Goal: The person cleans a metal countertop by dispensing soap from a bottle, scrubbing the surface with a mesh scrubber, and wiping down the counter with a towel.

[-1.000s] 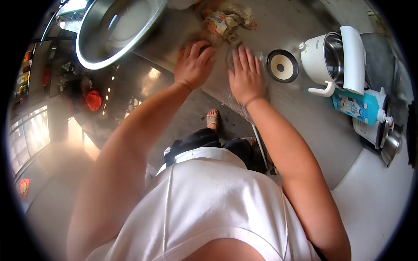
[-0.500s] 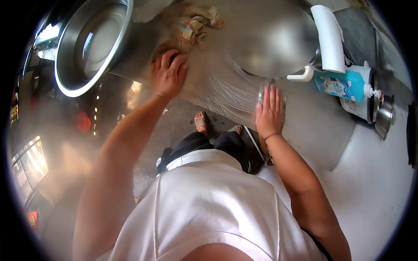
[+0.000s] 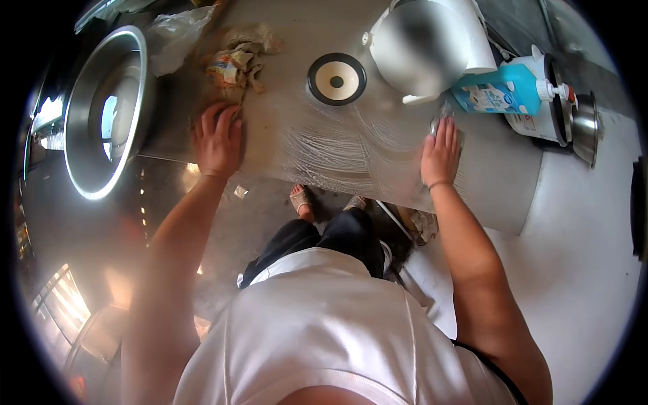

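My right hand (image 3: 440, 154) lies flat, fingers straight and close together, on a shiny grey wad (image 3: 443, 116) pressed against the metal counter (image 3: 496, 162). The wad shows around the fingertips; its kind is unclear. Wet, foamy streaks (image 3: 327, 158) cover the surface left of it. My left hand (image 3: 217, 143) rests at the counter's near edge, fingers slightly bent and apart, holding nothing visible. Just beyond it is a crumpled, stained cloth (image 3: 233, 67). A blue bottle (image 3: 499, 91) with a white cap lies beyond my right hand.
A large metal basin (image 3: 138, 101) stands left, beside a clear plastic bag (image 3: 177, 37). At the back are a black-rimmed round disc (image 3: 336, 79) and a blurred white-and-steel vessel (image 3: 422, 50). A steel bowl (image 3: 586, 128) sits far right. The floor (image 3: 260, 209) shows below.
The view has shifted. My right hand and the wad have slid rightward, nearer the blue bottle. The black-rimmed disc now shows beside the vessel. My left hand stays by the cloth.
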{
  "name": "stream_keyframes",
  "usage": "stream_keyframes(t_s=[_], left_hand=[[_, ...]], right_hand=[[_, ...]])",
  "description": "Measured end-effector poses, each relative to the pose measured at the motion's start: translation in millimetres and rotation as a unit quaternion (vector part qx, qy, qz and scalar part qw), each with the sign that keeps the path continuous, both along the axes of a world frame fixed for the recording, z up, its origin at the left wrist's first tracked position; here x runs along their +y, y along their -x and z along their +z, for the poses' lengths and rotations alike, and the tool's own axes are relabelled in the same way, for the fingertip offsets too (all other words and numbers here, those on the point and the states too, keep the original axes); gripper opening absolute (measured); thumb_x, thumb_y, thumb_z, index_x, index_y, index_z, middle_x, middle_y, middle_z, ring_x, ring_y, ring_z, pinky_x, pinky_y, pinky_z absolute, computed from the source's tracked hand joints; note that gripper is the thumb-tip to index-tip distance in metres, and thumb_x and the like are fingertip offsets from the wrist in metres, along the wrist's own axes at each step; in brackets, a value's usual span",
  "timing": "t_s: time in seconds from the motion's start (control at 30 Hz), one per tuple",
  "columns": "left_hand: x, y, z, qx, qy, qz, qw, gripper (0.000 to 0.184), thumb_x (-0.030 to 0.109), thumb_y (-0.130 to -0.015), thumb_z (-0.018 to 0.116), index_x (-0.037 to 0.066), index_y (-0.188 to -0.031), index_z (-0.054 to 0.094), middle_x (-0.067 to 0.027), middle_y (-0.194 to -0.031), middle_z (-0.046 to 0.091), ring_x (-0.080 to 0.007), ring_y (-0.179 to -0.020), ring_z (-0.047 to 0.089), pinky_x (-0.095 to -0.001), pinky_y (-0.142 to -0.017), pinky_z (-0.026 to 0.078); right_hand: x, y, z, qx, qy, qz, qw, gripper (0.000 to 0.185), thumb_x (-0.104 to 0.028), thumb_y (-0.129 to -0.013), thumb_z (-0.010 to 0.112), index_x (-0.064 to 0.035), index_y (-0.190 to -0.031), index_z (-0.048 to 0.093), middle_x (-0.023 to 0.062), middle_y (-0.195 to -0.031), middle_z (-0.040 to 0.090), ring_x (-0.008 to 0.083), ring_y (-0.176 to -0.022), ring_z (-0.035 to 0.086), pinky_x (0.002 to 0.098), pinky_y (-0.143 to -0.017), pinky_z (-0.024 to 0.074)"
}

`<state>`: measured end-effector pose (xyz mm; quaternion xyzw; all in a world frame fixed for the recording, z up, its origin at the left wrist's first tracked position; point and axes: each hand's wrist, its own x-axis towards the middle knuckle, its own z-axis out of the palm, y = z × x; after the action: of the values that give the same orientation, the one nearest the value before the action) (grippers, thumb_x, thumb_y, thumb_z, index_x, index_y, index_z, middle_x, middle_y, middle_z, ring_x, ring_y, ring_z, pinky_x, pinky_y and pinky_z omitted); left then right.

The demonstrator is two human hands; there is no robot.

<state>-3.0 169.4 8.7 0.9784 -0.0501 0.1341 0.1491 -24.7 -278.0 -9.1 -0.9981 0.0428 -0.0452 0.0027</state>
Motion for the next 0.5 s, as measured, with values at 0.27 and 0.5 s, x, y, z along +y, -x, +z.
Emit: stream_keyframes(t_s=[0.27, 0.5], left_hand=[[-4.2, -2.3, -3.7, -0.026, -0.018, 0.005, 1.000, 0.029, 0.022, -0.093, 0.059, 0.019, -0.122, 0.060, -0.0051, -0.129, 0.051, -0.0308, -0.120, 0.048, -0.0455, -0.104, 0.034], [0.6, -2.5, -7.4, -0.016, -0.047, 0.014, 0.999, 0.030, 0.022, -0.093, 0.059, 0.018, -0.122, 0.059, -0.0064, -0.129, 0.051, -0.0320, -0.121, 0.046, -0.0463, -0.105, 0.033]], right_hand=[[17.9, 12.8, 20.6, 0.025, -0.049, 0.115, 0.992, 0.057, -0.031, -0.100, 0.038, -0.0069, -0.151, 0.031, 0.0144, -0.157, 0.028, 0.0323, -0.146, 0.024, 0.0445, -0.119, 0.0174], [-70.3, -23.0, 5.1, -0.010, -0.034, -0.117, 0.992, 0.055, -0.030, -0.100, 0.038, -0.0064, -0.149, 0.034, 0.0139, -0.157, 0.028, 0.0311, -0.146, 0.024, 0.0447, -0.119, 0.0191]])
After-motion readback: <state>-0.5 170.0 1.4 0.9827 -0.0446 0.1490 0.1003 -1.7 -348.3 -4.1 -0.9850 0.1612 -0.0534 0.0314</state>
